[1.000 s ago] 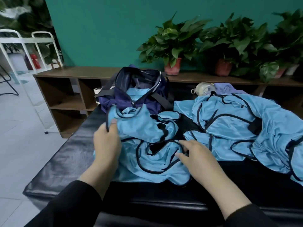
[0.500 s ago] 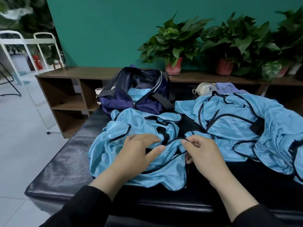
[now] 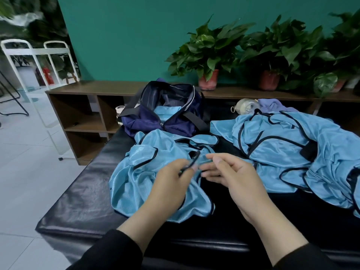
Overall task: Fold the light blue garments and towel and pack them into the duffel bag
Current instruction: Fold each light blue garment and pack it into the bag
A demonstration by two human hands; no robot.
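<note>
Left hand (image 3: 171,184) pinches the black trim of the near garment (image 3: 140,180) between thumb and fingertips, the edge lifted slightly off the cloth. Right hand (image 3: 231,178) lies close beside it, fingers loosely curled toward the same trim; whether they grip it cannot be told, as the fingertips hide the contact.

The garment lies crumpled at the left end of the bench (image 3: 81,199), reaching toward its front edge. The duffel bag (image 3: 148,123) stands unzipped at the back left corner, touching the garment's far edge, with a light blue item already inside. A larger heap (image 3: 303,151) of light blue garments fills the right half of the bench. A pale bottle (image 3: 243,108) lies at the back edge.

Judgement: the step in hand is finding and aligning the trimmed edges before folding. Done well, both hands take matching corners, pull the slippery cloth taut, lay it flat on bare bench, then fold evenly. Trim loops may tangle.
</note>
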